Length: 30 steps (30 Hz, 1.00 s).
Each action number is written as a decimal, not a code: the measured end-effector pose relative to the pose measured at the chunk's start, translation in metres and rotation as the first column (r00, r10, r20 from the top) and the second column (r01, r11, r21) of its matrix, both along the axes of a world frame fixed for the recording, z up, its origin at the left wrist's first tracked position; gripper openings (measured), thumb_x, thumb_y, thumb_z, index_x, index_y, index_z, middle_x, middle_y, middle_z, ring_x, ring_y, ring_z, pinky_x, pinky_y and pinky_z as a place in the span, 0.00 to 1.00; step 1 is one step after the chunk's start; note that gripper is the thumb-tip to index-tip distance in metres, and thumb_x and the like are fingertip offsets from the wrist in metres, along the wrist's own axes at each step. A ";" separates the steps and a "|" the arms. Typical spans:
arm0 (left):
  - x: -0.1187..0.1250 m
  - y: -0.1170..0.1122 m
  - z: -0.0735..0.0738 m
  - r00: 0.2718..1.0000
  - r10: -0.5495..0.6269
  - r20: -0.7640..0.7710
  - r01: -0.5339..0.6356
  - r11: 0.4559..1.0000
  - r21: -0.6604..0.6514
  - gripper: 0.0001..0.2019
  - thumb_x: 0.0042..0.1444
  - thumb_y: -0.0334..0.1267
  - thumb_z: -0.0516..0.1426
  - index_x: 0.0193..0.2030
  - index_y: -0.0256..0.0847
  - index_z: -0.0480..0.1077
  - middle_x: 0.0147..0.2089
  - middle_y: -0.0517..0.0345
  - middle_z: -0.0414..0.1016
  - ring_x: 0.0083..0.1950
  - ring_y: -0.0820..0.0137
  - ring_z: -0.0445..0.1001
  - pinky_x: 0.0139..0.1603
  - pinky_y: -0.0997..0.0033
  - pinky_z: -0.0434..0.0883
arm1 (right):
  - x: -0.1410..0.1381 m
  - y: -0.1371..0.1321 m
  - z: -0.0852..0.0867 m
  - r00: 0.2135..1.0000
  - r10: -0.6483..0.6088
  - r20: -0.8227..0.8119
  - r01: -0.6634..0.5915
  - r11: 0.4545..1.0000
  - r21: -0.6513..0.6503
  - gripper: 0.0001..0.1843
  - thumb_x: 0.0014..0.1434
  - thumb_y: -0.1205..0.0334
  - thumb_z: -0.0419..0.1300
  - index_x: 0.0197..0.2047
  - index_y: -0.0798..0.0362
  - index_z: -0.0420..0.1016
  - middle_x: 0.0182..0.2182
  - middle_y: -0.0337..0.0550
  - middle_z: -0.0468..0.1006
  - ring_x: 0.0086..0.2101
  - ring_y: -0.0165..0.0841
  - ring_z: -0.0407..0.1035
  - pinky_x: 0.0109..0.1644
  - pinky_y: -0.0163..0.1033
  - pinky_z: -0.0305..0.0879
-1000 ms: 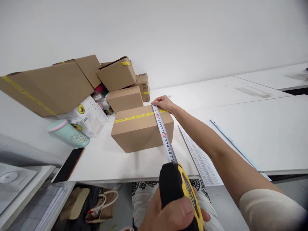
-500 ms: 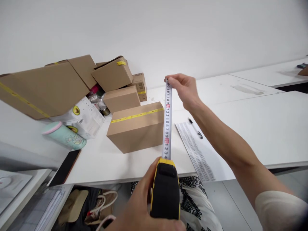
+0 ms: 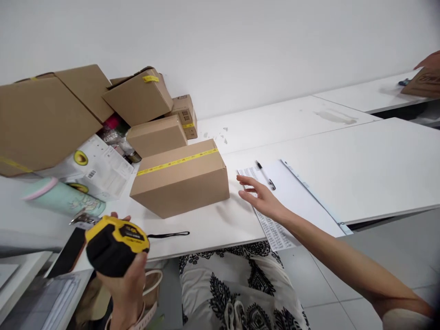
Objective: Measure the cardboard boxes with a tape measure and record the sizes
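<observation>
My left hand point(image 3: 125, 279) is wrapped round a yellow and black tape measure point(image 3: 115, 245), held at the table's front left edge; no blade shows out of it, and a black wrist strap trails to the right. My right hand point(image 3: 257, 197) holds nothing, its fingers apart, just right of a closed cardboard box point(image 3: 182, 183) with yellow tape along its top. Under and beyond that hand lie a printed sheet point(image 3: 275, 231) and a black-and-clear pen point(image 3: 265, 175).
More cardboard boxes point(image 3: 139, 98) are stacked at the back left. In front of them are a white avocado-print carton point(image 3: 103, 167) and a mint tumbler point(image 3: 65, 197). A dark flat object point(image 3: 67, 252) lies at the left edge. Another person's hand point(image 3: 429, 60) touches a box at far right.
The tape blade that was stretched between my hands is back inside the case. My left hand has moved left with the tape measure; my right hand has let go and dropped beside the box.
</observation>
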<state>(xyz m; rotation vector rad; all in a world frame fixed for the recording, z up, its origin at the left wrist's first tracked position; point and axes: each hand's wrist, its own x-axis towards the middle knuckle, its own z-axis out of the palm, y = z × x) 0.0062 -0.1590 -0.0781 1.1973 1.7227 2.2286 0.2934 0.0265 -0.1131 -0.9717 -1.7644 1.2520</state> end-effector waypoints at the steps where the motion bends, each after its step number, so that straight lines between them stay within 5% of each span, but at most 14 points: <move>1: -0.012 0.002 -0.005 0.998 -0.001 0.055 -0.001 1.000 0.025 0.40 0.38 0.42 0.70 0.62 0.51 0.67 0.66 0.55 0.69 0.68 0.51 0.66 0.60 0.54 0.73 | -0.003 0.005 -0.006 0.999 0.027 0.019 -0.027 0.999 -0.025 0.30 0.61 0.50 0.62 0.65 0.42 0.68 0.66 0.48 0.67 0.62 0.46 0.64 0.65 0.58 0.63; 4: -0.040 0.010 -0.017 0.957 -0.106 0.269 0.095 0.994 0.051 0.36 0.34 0.44 0.71 0.55 0.53 0.71 0.60 0.60 0.74 0.66 0.52 0.68 0.59 0.55 0.73 | -0.019 0.012 -0.013 0.994 0.104 0.014 -0.103 0.992 -0.072 0.36 0.58 0.47 0.65 0.67 0.42 0.64 0.67 0.49 0.64 0.64 0.47 0.60 0.67 0.59 0.59; 7: -0.055 0.020 -0.020 0.874 -0.198 0.444 0.205 0.978 0.032 0.32 0.34 0.47 0.72 0.51 0.51 0.74 0.57 0.59 0.76 0.62 0.53 0.72 0.61 0.53 0.71 | -0.036 0.010 -0.004 0.986 0.165 -0.035 -0.167 0.984 -0.059 0.39 0.57 0.45 0.65 0.69 0.44 0.61 0.64 0.53 0.65 0.58 0.46 0.66 0.61 0.56 0.67; 12: -0.058 0.040 0.011 0.867 -0.248 0.433 0.257 0.966 0.039 0.33 0.31 0.46 0.72 0.50 0.45 0.76 0.49 0.57 0.79 0.52 0.57 0.77 0.55 0.57 0.74 | -0.054 0.018 0.033 0.999 -0.030 -0.032 0.033 0.995 0.093 0.42 0.57 0.40 0.64 0.69 0.48 0.61 0.51 0.52 0.71 0.38 0.37 0.70 0.41 0.47 0.73; 15: -0.058 0.055 0.036 0.910 -0.257 0.326 0.271 0.963 0.001 0.33 0.32 0.45 0.72 0.50 0.42 0.75 0.43 0.59 0.78 0.45 0.61 0.77 0.46 0.64 0.75 | -0.062 0.043 0.048 0.994 -0.079 -0.070 0.079 0.997 -0.004 0.39 0.56 0.37 0.63 0.64 0.50 0.66 0.42 0.48 0.74 0.34 0.36 0.70 0.29 0.42 0.69; 21: -0.059 0.089 0.058 0.986 -0.152 -0.063 0.118 0.921 -0.372 0.34 0.41 0.44 0.72 0.55 0.38 0.71 0.41 0.60 0.74 0.40 0.69 0.70 0.38 0.72 0.71 | -0.082 0.090 0.049 0.994 -0.066 -0.085 0.054 0.990 -0.130 0.33 0.55 0.35 0.65 0.53 0.52 0.71 0.39 0.50 0.76 0.32 0.36 0.71 0.22 0.36 0.64; 26: -0.054 0.129 0.077 0.864 -0.104 -0.493 -0.226 0.794 -0.564 0.39 0.37 0.52 0.73 0.56 0.37 0.70 0.44 0.59 0.74 0.42 0.64 0.70 0.49 0.56 0.72 | -0.061 0.105 0.049 1.000 0.003 0.022 0.000 0.992 -0.129 0.19 0.60 0.45 0.63 0.44 0.52 0.74 0.37 0.48 0.77 0.30 0.32 0.69 0.26 0.36 0.65; 30: -0.053 0.161 0.091 0.764 -0.153 -0.627 -0.364 0.700 -0.614 0.42 0.37 0.58 0.71 0.56 0.37 0.68 0.41 0.59 0.72 0.41 0.62 0.70 0.50 0.47 0.73 | -0.001 0.120 0.035 0.925 -0.238 0.296 0.226 0.971 0.072 0.10 0.60 0.55 0.60 0.33 0.52 0.71 0.31 0.45 0.76 0.32 0.33 0.69 0.33 0.38 0.63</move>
